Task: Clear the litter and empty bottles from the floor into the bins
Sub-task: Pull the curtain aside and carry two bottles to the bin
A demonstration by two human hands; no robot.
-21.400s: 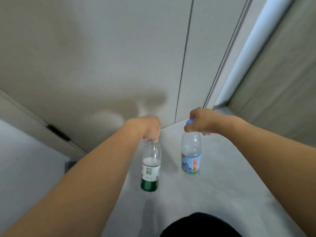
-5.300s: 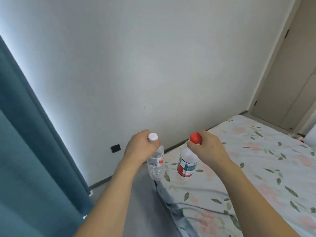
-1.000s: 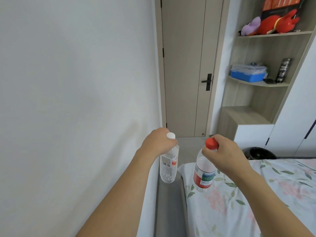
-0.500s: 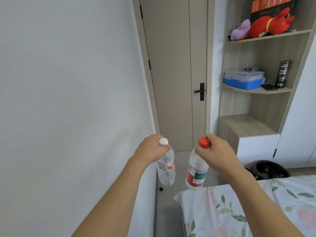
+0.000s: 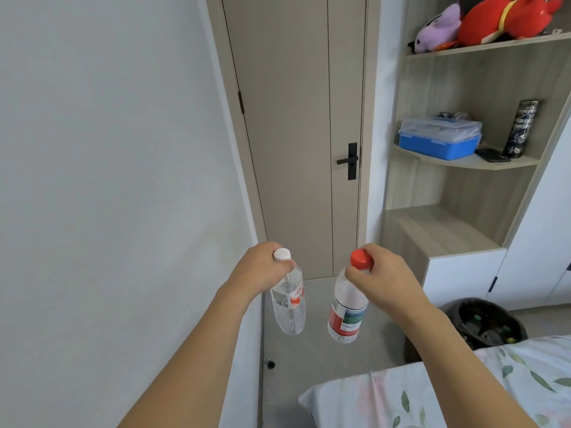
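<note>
Both hands [image 5: 262, 270] [image 5: 383, 281] outstretched, fingers curled in grips.

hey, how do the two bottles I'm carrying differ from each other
The white-capped bottle in the left hand has a small white and red label; the red-capped bottle in the right hand wears a wide red label with a green picture. The white-capped bottle's lower body looks ribbed, the red-capped one's smoother. They tilt opposite ways, bottoms leaning toward each other. Both are clear plastic, capped, and gripped at the neck.

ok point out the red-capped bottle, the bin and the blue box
red-capped bottle [image 5: 346, 316], head view, on its label
bin [image 5: 456, 308], head view, on its near-left rim
blue box [image 5: 437, 146], head view, on its blue front wall
</note>
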